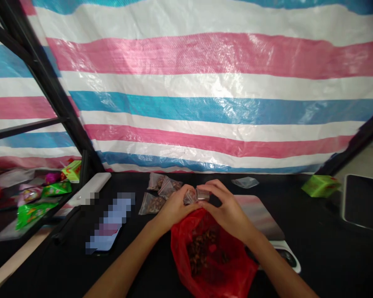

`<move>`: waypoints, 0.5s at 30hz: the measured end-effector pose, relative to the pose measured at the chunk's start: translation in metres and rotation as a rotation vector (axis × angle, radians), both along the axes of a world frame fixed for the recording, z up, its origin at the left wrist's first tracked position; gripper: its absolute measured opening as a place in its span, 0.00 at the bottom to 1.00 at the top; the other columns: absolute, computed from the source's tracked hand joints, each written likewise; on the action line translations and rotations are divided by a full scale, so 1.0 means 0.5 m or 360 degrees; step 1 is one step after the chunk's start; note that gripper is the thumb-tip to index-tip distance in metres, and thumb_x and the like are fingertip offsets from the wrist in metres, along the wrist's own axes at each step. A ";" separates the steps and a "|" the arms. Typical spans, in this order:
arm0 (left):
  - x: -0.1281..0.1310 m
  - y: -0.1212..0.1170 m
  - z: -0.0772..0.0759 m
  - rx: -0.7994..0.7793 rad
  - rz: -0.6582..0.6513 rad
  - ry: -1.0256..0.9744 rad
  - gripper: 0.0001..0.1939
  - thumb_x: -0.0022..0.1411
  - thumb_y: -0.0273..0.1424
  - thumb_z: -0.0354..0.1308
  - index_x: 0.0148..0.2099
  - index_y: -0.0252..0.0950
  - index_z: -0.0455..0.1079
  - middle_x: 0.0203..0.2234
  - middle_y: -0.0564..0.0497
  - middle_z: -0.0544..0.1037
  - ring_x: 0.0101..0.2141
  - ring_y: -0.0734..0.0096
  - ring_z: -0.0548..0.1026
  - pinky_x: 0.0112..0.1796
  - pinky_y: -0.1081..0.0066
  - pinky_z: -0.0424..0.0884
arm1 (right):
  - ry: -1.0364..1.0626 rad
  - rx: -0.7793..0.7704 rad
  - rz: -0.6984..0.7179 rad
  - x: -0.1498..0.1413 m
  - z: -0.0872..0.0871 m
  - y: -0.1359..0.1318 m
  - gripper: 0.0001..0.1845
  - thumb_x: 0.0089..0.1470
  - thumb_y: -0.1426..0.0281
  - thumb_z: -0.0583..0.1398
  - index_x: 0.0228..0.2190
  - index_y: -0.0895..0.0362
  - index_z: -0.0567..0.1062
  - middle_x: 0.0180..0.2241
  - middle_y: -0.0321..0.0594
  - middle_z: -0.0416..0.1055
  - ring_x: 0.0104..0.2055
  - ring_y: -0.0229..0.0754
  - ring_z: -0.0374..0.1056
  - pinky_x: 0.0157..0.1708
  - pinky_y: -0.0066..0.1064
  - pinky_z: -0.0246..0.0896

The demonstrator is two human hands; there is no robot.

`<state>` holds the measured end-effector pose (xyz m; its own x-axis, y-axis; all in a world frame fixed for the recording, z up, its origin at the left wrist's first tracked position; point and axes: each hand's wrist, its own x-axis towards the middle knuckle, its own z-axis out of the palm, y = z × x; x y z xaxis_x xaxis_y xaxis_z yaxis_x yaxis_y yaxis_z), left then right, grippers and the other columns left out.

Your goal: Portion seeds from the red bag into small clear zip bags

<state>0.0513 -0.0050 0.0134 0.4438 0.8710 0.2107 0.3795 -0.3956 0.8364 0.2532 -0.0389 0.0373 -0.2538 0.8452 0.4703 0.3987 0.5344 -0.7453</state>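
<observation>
Above the mouth of the red plastic bag at lower centre of the frame, both hands hold a small clear plastic bag between them, its long axis lying roughly level across the frame. The left hand pinches its left end, fingers pressed together; the right hand curves over its right end and closes on it. Brown pieces lie inside the red plastic bag. Just beyond the left hand, which is the nearer, 3 clear bags of brown pieces lie on the black tabletop.
</observation>
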 end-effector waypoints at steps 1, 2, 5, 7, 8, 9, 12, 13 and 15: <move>0.004 -0.004 -0.001 0.0002 -0.0003 -0.0007 0.22 0.62 0.46 0.64 0.52 0.38 0.69 0.41 0.50 0.80 0.40 0.62 0.77 0.41 0.67 0.70 | -0.0060 0.0020 0.0014 0.001 -0.001 -0.007 0.18 0.61 0.71 0.63 0.52 0.50 0.77 0.49 0.42 0.70 0.54 0.45 0.69 0.57 0.39 0.66; 0.009 -0.008 -0.002 0.0006 -0.0013 -0.0009 0.22 0.62 0.46 0.64 0.52 0.38 0.69 0.42 0.49 0.80 0.41 0.61 0.77 0.42 0.66 0.70 | -0.0101 0.0030 0.0040 0.002 -0.001 -0.015 0.20 0.62 0.73 0.61 0.54 0.49 0.76 0.51 0.43 0.69 0.56 0.45 0.68 0.58 0.39 0.65; 0.027 -0.025 -0.006 0.0023 -0.0015 -0.0024 0.22 0.62 0.42 0.65 0.53 0.38 0.69 0.44 0.48 0.80 0.42 0.60 0.77 0.45 0.64 0.71 | -0.0176 0.0036 0.0108 0.003 0.000 -0.033 0.28 0.64 0.77 0.56 0.63 0.47 0.69 0.58 0.44 0.66 0.61 0.45 0.65 0.62 0.40 0.62; 0.038 -0.034 -0.008 0.0029 0.0000 -0.0092 0.22 0.61 0.38 0.64 0.56 0.38 0.68 0.47 0.47 0.79 0.45 0.59 0.77 0.48 0.63 0.71 | -0.0169 0.0057 0.0111 0.003 0.000 -0.040 0.32 0.64 0.79 0.53 0.65 0.46 0.65 0.61 0.44 0.64 0.63 0.45 0.63 0.64 0.41 0.61; 0.041 -0.037 -0.008 0.0030 0.0002 -0.0143 0.22 0.61 0.37 0.64 0.56 0.38 0.68 0.48 0.47 0.79 0.46 0.59 0.77 0.50 0.62 0.71 | -0.0157 0.0076 0.0102 0.002 0.001 -0.041 0.32 0.64 0.79 0.52 0.65 0.46 0.64 0.62 0.43 0.65 0.64 0.45 0.63 0.65 0.42 0.60; 0.043 -0.038 -0.008 0.0023 -0.0003 -0.0185 0.22 0.62 0.36 0.63 0.57 0.38 0.68 0.49 0.46 0.79 0.47 0.59 0.76 0.50 0.62 0.71 | -0.0144 0.0103 0.0090 0.001 0.001 -0.042 0.32 0.64 0.80 0.52 0.65 0.46 0.65 0.62 0.43 0.66 0.64 0.44 0.63 0.65 0.42 0.59; 0.042 -0.036 -0.004 -0.0018 -0.0039 -0.0230 0.18 0.63 0.38 0.62 0.53 0.37 0.70 0.46 0.47 0.79 0.45 0.61 0.76 0.49 0.63 0.72 | -0.0159 0.0183 0.0083 0.000 0.000 -0.042 0.29 0.64 0.80 0.52 0.62 0.47 0.68 0.61 0.42 0.68 0.64 0.45 0.64 0.66 0.43 0.59; 0.040 -0.035 -0.002 -0.0023 -0.0046 -0.0231 0.18 0.63 0.38 0.62 0.52 0.36 0.71 0.45 0.48 0.79 0.44 0.62 0.76 0.49 0.64 0.72 | -0.0181 0.0197 0.0082 -0.001 -0.001 -0.041 0.28 0.65 0.79 0.53 0.62 0.47 0.69 0.61 0.42 0.69 0.64 0.45 0.64 0.66 0.43 0.59; 0.036 -0.032 0.005 -0.0018 -0.0071 -0.0253 0.17 0.63 0.38 0.62 0.51 0.36 0.71 0.44 0.48 0.79 0.44 0.62 0.76 0.49 0.64 0.71 | -0.0227 0.0214 0.0065 -0.001 -0.001 -0.040 0.26 0.65 0.78 0.54 0.61 0.48 0.70 0.60 0.42 0.70 0.64 0.45 0.64 0.66 0.43 0.59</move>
<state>0.0692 -0.0212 0.0161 0.4440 0.8539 0.2715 0.2244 -0.3993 0.8889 0.2525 -0.0587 0.0369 -0.3588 0.7649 0.5350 0.4711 0.6432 -0.6037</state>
